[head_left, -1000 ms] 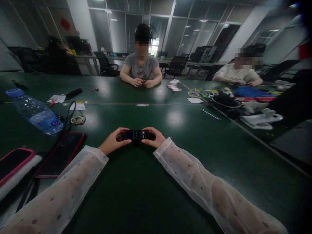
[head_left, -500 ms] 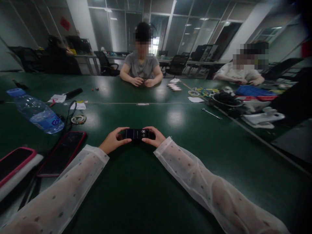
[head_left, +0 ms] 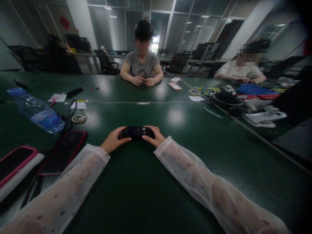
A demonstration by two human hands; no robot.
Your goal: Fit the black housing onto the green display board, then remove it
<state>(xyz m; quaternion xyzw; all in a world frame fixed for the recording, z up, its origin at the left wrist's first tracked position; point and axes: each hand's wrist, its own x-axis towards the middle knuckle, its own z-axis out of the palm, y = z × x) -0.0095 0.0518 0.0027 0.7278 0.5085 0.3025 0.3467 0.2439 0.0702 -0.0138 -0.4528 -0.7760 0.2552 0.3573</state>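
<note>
Head view: got one small black device (head_left: 137, 131) straight ahead, held crosswise at the green table (head_left: 136, 182); resting or lifted, can't tell. Two hands on it: left hand (head_left: 115, 139) grasping the left end, right hand (head_left: 155, 136) grasping the right end, thumbs (head_left: 125, 140) toward the near edge. Probably gripped by the ends to keep it steady and leave the screen (head_left: 131, 130) mostly uncovered.

Over on the left, one red-cased phone (head_left: 62, 154) and one pink-cased phone (head_left: 14, 164), so two total, plus one water bottle (head_left: 36, 112) and one beaded loop (head_left: 79, 118). Likely parked there for elbow room. On the right, one wrench (head_left: 212, 112) near a cluttered pile (head_left: 231, 100). Across the table, two people (head_left: 141, 66) seated.
</note>
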